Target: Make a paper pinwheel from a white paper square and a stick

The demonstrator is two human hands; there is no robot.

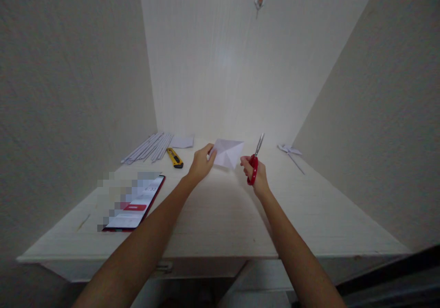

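Note:
My left hand [202,163] pinches the left corner of a folded white paper [228,152], held just above the white tabletop [220,216]. The paper shows crease lines meeting near its middle. My right hand [256,174] grips red-handled scissors [255,162], whose metal blades point up and away, just right of the paper's edge. The blades look nearly together. Both forearms reach in from the bottom of the view.
A yellow utility knife [175,157] lies left of my left hand, beside a bundle of rolled paper sticks [148,147] and a small white sheet [182,141]. A phone [136,203] rests front left. A paper pinwheel [290,152] lies at the right. Walls enclose three sides.

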